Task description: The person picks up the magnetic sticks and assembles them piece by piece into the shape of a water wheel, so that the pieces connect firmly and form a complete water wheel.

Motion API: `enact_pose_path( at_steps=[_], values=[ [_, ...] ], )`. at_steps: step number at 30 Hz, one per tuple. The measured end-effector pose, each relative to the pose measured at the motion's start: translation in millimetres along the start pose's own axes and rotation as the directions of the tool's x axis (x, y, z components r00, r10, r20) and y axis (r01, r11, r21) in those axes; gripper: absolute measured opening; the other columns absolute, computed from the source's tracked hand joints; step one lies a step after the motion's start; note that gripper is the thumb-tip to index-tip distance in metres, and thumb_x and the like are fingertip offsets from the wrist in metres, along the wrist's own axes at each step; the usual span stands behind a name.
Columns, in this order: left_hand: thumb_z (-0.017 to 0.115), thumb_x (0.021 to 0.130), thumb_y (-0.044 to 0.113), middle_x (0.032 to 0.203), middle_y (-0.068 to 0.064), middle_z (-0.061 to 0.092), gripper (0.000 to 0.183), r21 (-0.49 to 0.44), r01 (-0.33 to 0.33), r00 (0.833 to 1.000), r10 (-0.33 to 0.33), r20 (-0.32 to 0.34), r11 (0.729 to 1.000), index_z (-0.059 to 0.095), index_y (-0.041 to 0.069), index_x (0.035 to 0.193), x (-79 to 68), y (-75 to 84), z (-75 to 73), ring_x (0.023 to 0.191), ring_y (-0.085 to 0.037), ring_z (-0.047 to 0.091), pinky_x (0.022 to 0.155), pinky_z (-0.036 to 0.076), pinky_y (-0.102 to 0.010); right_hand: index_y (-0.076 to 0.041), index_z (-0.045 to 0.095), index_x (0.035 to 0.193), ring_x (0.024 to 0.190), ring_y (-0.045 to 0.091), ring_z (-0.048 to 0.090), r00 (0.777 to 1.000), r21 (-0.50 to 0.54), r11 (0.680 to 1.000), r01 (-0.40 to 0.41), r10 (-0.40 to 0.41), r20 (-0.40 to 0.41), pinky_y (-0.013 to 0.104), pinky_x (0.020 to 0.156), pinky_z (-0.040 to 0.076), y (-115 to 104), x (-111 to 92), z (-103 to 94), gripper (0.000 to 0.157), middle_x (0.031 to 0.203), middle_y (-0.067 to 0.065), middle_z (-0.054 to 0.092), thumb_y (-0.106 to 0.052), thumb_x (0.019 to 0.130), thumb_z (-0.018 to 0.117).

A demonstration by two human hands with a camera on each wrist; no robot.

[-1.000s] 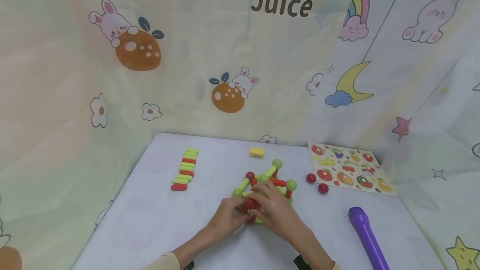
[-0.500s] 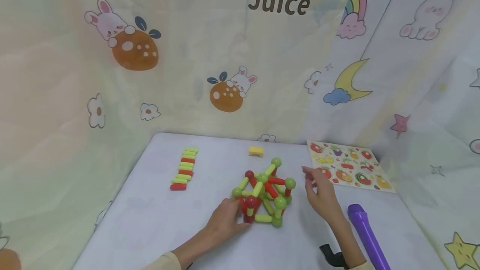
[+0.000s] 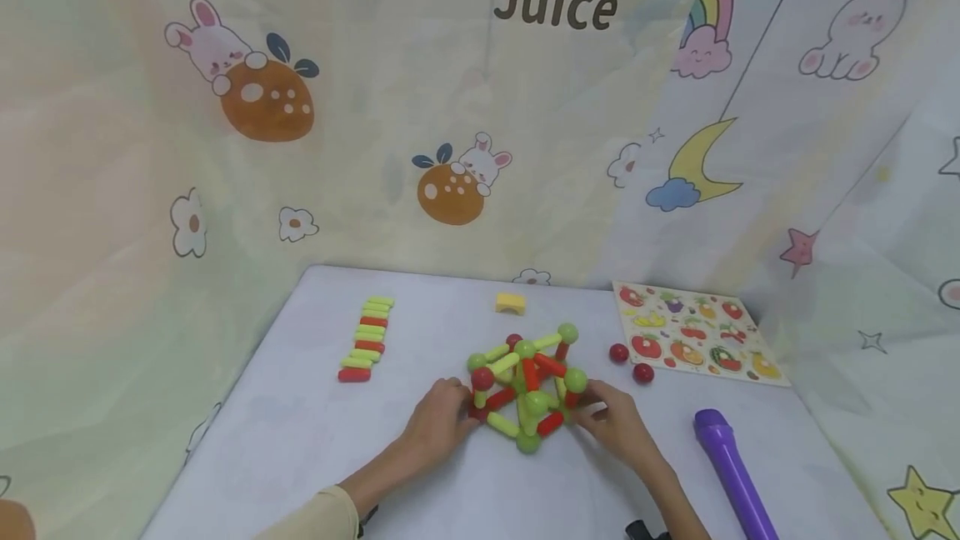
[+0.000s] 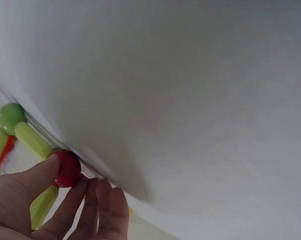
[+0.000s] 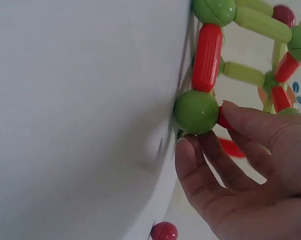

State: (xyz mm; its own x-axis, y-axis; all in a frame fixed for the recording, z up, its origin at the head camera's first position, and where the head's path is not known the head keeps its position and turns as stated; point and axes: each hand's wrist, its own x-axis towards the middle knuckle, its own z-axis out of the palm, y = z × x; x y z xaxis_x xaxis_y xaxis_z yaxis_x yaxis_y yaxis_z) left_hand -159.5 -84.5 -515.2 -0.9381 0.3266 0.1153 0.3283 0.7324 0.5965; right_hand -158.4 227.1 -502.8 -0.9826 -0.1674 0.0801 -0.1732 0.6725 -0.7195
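Note:
A frame of red and green magnetic rods and balls (image 3: 528,350) stands on the white table in the head view, with rods rising to a green ball on top. My left hand (image 3: 437,425) is at its left corner; in the left wrist view the thumb and fingers pinch a dark red ball (image 4: 67,169) low on the frame. On the right side, my right hand (image 3: 617,425) holds a low corner. The right wrist view shows its thumb and fingertips around a green ball (image 5: 196,112), the thumb on a red rod beside it.
Red and green rods (image 3: 367,340) lie in a column at the left. Behind the frame sits a yellow arch block (image 3: 510,303). Two loose red balls (image 3: 642,373) lie near a fruit picture board (image 3: 693,332). A purple microphone-shaped object (image 3: 737,473) lies at the right.
My right hand has left the front corner, swung out right and come back to the frame's right side. The frame has turned, its front corners shifting left; my left hand has moved slightly left with it.

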Motion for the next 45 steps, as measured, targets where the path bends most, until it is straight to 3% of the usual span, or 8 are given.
enact_pose_path(
  at_steps=[8,14,27,30,34,38,42,45],
  values=[
    [0.088,0.09,0.008,0.112,-0.01,0.071,0.031,0.162,-0.044,0.985,0.069,-0.155,0.986,0.076,0.001,0.117,6.5,-23.3,-26.5,0.106,-0.025,0.065,0.092,0.062,-0.04,-0.01,0.073,0.108,0.089,0.015,0.067,0.999,-0.049,0.997,0.051,-0.052,-0.007,0.026,0.072,0.061,-11,-15,17.6,0.029,0.098,-0.003,0.074,-0.006,0.085,0.091],
    [0.095,0.078,0.0,0.102,-0.013,0.07,0.032,0.399,-0.016,0.952,0.136,-0.274,0.917,0.075,0.0,0.104,-6.2,-59.6,-68.5,0.095,-0.028,0.065,0.079,0.059,-0.039,-0.014,0.075,0.105,0.087,0.013,0.065,1.0,-0.08,0.997,0.016,-0.018,-0.019,0.025,0.07,0.06,-15,-24,14.4,0.029,0.094,-0.008,0.071,-0.009,0.083,0.093],
    [0.093,0.08,-0.001,0.102,-0.017,0.068,0.03,0.591,0.016,0.972,0.125,-0.197,0.806,0.077,-0.004,0.104,-20.1,-104.8,-70.7,0.087,-0.026,0.058,0.073,0.056,-0.037,-0.013,0.076,0.109,0.09,0.015,0.068,1.0,-0.037,0.999,0.003,-0.003,0.002,0.022,0.07,0.058,-14,-26,18.6,0.029,0.098,-0.007,0.073,-0.009,0.085,0.092],
    [0.092,0.082,0.0,0.098,-0.014,0.07,0.028,0.487,0.063,0.979,0.041,-0.2,0.871,0.074,-0.002,0.103,-24.7,-93.4,-68.9,0.085,-0.023,0.06,0.073,0.057,-0.034,-0.014,0.076,0.107,0.09,0.015,0.068,1.0,-0.027,1.0,-0.004,0.004,0.005,0.022,0.069,0.058,-17,-26,20.3,0.028,0.098,-0.007,0.073,-0.008,0.085,0.091],
    [0.09,0.087,0.004,0.093,-0.005,0.073,0.024,-0.063,0.168,0.977,-0.175,-0.121,0.984,0.074,0.004,0.106,-28.7,-51.7,-67.7,0.083,-0.017,0.065,0.072,0.06,-0.029,-0.013,0.075,0.107,0.089,0.015,0.068,1.0,-0.021,1.0,-0.015,0.015,0.02,0.022,0.069,0.058,-21,-25,21.3,0.027,0.098,-0.006,0.073,-0.007,0.085,0.091],
    [0.085,0.094,0.014,0.101,-0.003,0.077,0.027,-0.565,0.24,0.965,-0.257,0.05,0.789,0.076,0.004,0.117,-20.9,-3.2,-64.2,0.089,-0.021,0.074,0.079,0.065,-0.032,-0.013,0.075,0.107,0.09,0.014,0.067,1.0,-0.028,0.999,-0.022,0.022,0.022,0.022,0.069,0.058,-24,-23,22.6,0.027,0.098,-0.006,0.073,-0.008,0.086,0.091],
    [0.082,0.098,0.021,0.106,-0.008,0.08,0.034,-0.756,0.3,0.945,-0.291,0.151,0.582,0.075,-0.001,0.124,-11.2,23.5,-55.9,0.096,-0.025,0.078,0.09,0.065,-0.037,-0.014,0.076,0.108,0.09,0.014,0.068,1.0,-0.019,1.0,0.004,-0.003,0.025,0.022,0.07,0.058,-26,-20,26.4,0.028,0.099,-0.006,0.073,-0.007,0.085,0.091],
    [0.081,0.099,0.023,0.106,-0.009,0.08,0.036,-0.803,0.34,0.919,-0.353,0.174,0.489,0.074,-0.002,0.125,-7.3,28.3,-50.9,0.097,-0.022,0.078,0.095,0.064,-0.039,-0.014,0.076,0.108,0.091,0.014,0.068,0.999,-0.013,1.0,0.026,-0.026,0.034,0.022,0.07,0.058,-28,-16,30.4,0.027,0.099,-0.007,0.073,-0.008,0.086,0.091]
  ],
)
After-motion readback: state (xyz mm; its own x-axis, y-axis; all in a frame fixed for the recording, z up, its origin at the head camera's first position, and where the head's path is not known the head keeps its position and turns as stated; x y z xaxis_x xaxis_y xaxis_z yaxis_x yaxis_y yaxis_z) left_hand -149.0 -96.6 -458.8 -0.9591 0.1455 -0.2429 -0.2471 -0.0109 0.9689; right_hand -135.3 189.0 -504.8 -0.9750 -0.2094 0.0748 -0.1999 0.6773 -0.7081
